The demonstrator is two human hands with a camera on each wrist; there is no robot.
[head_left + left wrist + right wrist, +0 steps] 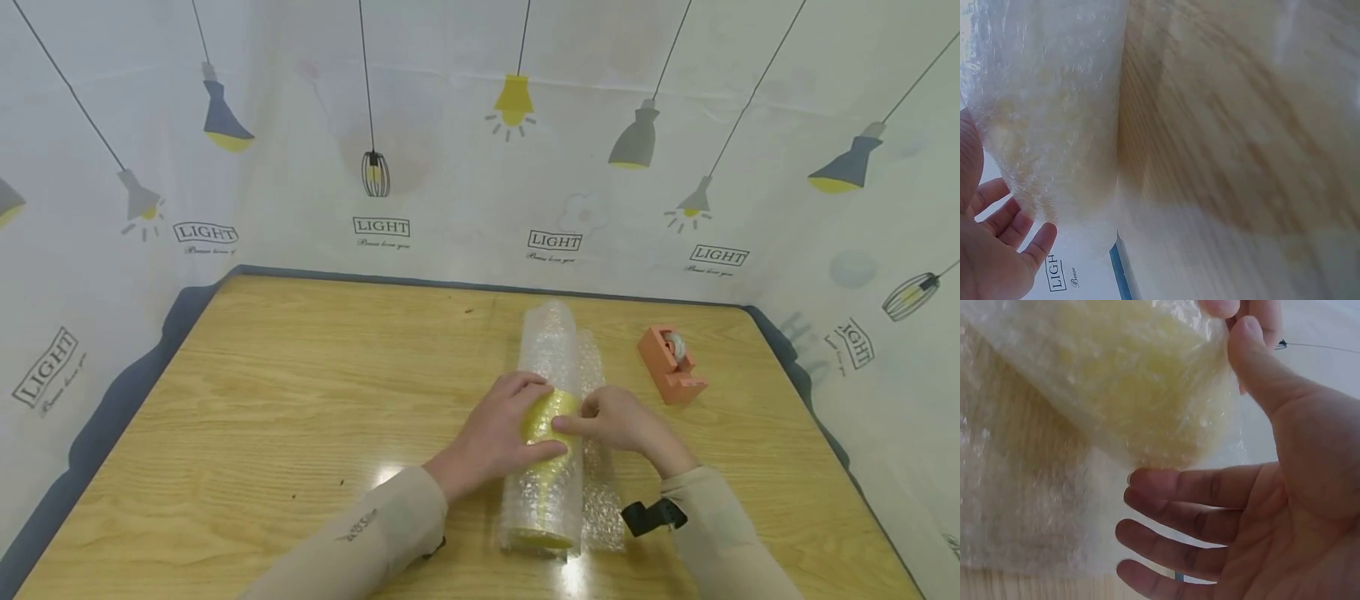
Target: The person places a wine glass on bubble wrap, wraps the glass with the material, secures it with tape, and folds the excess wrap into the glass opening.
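Clear bubble-wrapped yellow cylinder [542, 425]
Left hand [495, 429] grips; right hand [622, 421] touches, fingers straight. Press evenly for snugness.

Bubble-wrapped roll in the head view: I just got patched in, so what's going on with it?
A person has both hands on the bubble-wrapped roll, which lies on the wooden table, with something yellow showing through. The left hand rests across it, fingers spread; the right hand touches it with the thumb. A flat stretch of bubble wrap lies on the roll's right. The orange tape dispenser stands farther right, untouched.
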